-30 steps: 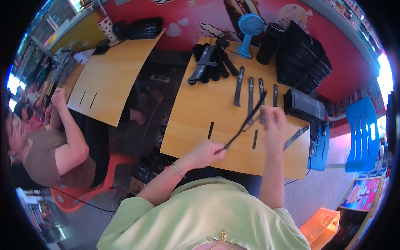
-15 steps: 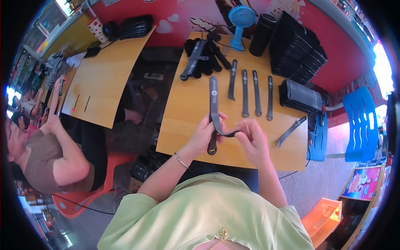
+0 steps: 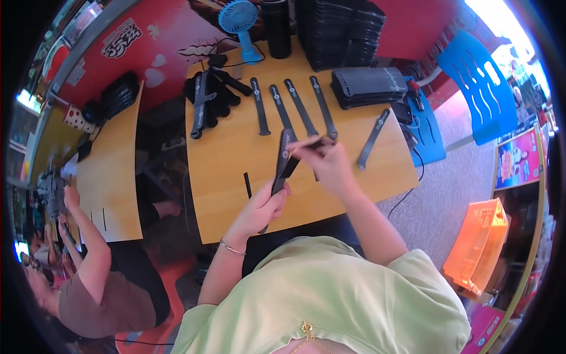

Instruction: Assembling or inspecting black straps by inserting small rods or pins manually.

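Observation:
My left hand (image 3: 263, 207) is closed around a dark grey strap (image 3: 283, 154), which stands up out of the fist above the near part of the table. My right hand (image 3: 331, 166) pinches the strap's far part, folded across toward the right; the fingers are slightly blurred. Beyond the hands several similar straps (image 3: 259, 107) with a loop at one end lie side by side, and one more strap (image 3: 373, 139) lies slanted at the right. A thin black strip (image 3: 247, 184) rests left of my hands.
Rolled black straps (image 3: 219, 101) are heaped at the table's far left. Behind stand a blue fan (image 3: 239, 20), a black bottle (image 3: 276, 29) and stacked black packs (image 3: 339, 35). A grey bundle (image 3: 368, 84) lies right. A person (image 3: 112, 295) sits left; an orange crate (image 3: 477, 245) stands right.
The view has turned, so the table appears farther left and higher. My right hand has risen and folded the strap's end across. The thin black strip on the table has come into sight.

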Motion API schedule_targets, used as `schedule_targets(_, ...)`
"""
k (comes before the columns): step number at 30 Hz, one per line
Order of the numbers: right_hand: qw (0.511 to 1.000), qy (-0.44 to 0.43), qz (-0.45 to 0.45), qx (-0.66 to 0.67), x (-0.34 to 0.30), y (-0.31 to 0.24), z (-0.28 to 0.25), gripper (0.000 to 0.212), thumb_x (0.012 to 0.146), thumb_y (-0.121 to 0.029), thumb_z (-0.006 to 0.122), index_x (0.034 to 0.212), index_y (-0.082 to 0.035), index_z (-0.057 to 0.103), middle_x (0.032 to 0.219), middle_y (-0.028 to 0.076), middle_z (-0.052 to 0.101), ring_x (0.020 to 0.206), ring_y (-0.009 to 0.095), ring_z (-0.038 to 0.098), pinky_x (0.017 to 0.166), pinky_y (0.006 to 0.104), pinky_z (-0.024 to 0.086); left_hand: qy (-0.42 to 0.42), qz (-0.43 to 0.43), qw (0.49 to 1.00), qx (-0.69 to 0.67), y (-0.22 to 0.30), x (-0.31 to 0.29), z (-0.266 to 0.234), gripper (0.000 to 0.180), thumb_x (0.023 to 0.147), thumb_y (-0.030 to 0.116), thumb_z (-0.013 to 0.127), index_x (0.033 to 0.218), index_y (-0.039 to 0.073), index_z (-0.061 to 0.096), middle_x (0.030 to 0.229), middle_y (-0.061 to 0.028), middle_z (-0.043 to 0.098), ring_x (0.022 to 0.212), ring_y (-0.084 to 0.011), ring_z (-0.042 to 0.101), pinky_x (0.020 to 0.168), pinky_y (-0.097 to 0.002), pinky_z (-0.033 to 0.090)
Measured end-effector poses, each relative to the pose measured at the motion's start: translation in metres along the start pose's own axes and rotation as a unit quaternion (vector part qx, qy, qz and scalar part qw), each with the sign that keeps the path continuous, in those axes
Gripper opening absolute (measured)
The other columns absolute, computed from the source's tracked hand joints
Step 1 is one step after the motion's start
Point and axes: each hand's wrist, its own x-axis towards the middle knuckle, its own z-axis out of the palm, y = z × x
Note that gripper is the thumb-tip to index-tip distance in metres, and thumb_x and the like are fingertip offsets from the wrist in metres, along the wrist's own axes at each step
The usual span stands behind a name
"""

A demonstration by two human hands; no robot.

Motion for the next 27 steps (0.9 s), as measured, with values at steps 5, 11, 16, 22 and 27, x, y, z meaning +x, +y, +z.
schedule_targets(5, 0.968, 0.210, 0.026, -0.133, 0.013, -0.040, -0.090, 0.022, 0.087, -0.024, 0.064, 0.094, -0.004, 0.071, 0.073, -0.006, 0.059, 0.060, 0.002, 0.040, 0.051, 0.0193, 0.028, -0.017, -0.019, 0.991, 0.132, 0.001, -0.005, -0.005, 0.008, 0.095, 0.012, 0.043, 0.098, 0.006, 0.046, 0.066, 0.0066, 0.033, 0.054, -0.0030, 0.028, 0.046, -0.0184, 0.024)
schedule_targets(11, 0.859, 0.468, -0.045, -0.204, -0.018, -0.060, -0.189, 0.018, 0.089, -0.018, 0.061, 0.096, -0.004, 0.070, 0.075, -0.005, 0.062, 0.064, 0.003, 0.048, 0.051, 0.0153, 0.029, -0.003, -0.041, 0.993, 0.111, -0.008, -0.016, -0.033, 0.014, 0.095, 0.013, 0.044, 0.105, 0.005, 0.046, 0.068, 0.0065, 0.033, 0.054, -0.0031, 0.030, 0.046, -0.0180, 0.025)
schedule_targets(16, 0.838, 0.279, -0.185, -0.430, -0.043, -0.024, -0.191, 0.016, 0.083, -0.004, 0.060, 0.095, -0.004, 0.069, 0.085, 0.003, 0.068, 0.074, 0.010, 0.062, 0.061, 0.0231, 0.047, 0.061, 0.007, 0.986, -0.158, 0.005, -0.009, -0.031, 0.032, 0.096, 0.022, 0.036, 0.115, -0.002, 0.044, 0.070, 0.0022, 0.037, 0.052, -0.0050, 0.033, 0.045, -0.0180, 0.028)
schedule_targets(22, 0.810, 0.098, 0.021, -0.578, -0.080, 0.032, -0.193, 0.028, 0.075, -0.001, 0.061, 0.101, -0.011, 0.068, 0.110, 0.005, 0.064, 0.078, 0.017, 0.065, 0.069, 0.0272, 0.051, 0.092, 0.093, 0.972, -0.195, 0.002, 0.003, -0.026, 0.036, 0.096, 0.021, 0.037, 0.125, 0.000, 0.039, 0.080, -0.0035, 0.047, 0.068, -0.0118, 0.046, 0.059, -0.0232, 0.039)
schedule_targets(27, 0.873, 0.077, 0.064, -0.478, -0.086, 0.020, -0.183, 0.030, 0.075, -0.001, 0.060, 0.101, -0.013, 0.068, 0.112, 0.003, 0.063, 0.064, 0.013, 0.061, 0.060, 0.0245, 0.048, 0.138, 0.147, 0.963, -0.181, -0.005, 0.005, -0.020, 0.038, 0.098, 0.023, 0.038, 0.128, 0.001, 0.037, 0.103, -0.0112, 0.056, 0.087, -0.0210, 0.056, 0.074, -0.0321, 0.045)
